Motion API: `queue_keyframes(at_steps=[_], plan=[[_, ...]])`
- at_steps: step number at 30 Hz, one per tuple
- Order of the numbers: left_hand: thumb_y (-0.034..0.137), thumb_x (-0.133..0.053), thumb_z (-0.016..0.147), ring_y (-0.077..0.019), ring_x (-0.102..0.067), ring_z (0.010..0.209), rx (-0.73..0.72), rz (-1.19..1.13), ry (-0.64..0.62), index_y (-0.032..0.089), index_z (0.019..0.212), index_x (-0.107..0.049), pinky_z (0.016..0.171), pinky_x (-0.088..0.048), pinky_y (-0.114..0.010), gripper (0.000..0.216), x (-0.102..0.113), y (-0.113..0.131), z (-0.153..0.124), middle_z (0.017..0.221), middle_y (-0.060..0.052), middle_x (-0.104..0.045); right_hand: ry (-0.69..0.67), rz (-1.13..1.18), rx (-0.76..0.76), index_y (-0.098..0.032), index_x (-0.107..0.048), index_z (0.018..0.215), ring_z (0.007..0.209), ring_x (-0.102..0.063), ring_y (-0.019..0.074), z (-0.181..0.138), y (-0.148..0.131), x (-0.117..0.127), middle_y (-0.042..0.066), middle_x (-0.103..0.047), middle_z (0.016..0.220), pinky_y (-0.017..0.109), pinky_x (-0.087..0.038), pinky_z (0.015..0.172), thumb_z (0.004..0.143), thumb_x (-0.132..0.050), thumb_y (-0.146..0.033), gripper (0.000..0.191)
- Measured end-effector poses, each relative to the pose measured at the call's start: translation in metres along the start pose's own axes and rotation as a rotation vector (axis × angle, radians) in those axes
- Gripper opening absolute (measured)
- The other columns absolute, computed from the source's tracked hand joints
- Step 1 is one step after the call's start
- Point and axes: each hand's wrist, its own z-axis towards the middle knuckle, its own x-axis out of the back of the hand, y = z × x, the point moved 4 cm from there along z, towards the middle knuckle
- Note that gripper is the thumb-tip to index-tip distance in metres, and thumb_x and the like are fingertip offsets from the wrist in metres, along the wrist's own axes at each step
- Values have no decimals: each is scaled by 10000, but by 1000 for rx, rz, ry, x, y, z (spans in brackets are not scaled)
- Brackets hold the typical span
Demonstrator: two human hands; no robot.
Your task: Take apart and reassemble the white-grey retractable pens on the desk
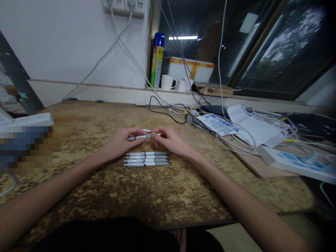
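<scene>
Between my two hands a white and grey pen (139, 138) is held level, just above the worn wooden table (105, 196). My left hand (120, 141) pinches its left end between thumb and fingers. At the pen's right end, the fingers of my right hand (168, 139) are closed on its tip. Just behind it shows another white pen piece (147, 131), partly hidden by my fingers. Nearer to me, several white and grey pens (147, 159) with clear caps lie side by side in a neat row, tips pointing right.
Tangled cables, papers (254, 126) and a white power strip (294, 162) crowd the right side. A spray can (158, 59) and a white mug (168, 82) stand on the window ledge. At the left edge is a white object (31, 120), partly blurred out.
</scene>
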Motion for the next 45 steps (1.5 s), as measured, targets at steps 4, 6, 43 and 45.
queue_keyframes(at_steps=[4, 6, 43, 45], plan=[[462, -582, 999, -244, -711, 980, -27, 42, -33, 249, 1230, -747, 852, -492, -329, 355, -2, 1, 1, 1156, -46, -791, 11, -79, -5, -205, -580, 716, 594, -514, 153, 2, 3, 2, 17, -596, 641, 310, -351, 605, 1059, -440, -485, 465], [481, -568, 1008, -248, -715, 980, -34, 52, -32, 251, 1249, -744, 858, -496, -334, 377, -3, 1, 1, 1169, -49, -792, 40, -100, 14, -204, -605, 786, 631, -531, 156, 2, 1, 4, 12, -612, 683, 303, -348, 614, 1048, -481, -483, 402], [588, -510, 1016, -127, -354, 515, 159, -430, -109, 230, 994, -647, 513, -254, -278, 384, 2, 0, 1, 604, 47, -411, 119, 250, 49, -186, -636, 756, 641, -507, 130, 5, -2, -2, -14, -605, 711, 282, -373, 620, 859, -754, -487, 339], [558, -525, 1024, -121, -361, 526, 151, -450, -126, 220, 962, -622, 513, -253, -267, 357, -2, 2, 1, 616, 48, -419, 130, 293, 67, -197, -634, 788, 659, -535, 134, 6, -3, -2, -12, -631, 737, 283, -398, 634, 829, -786, -495, 337]])
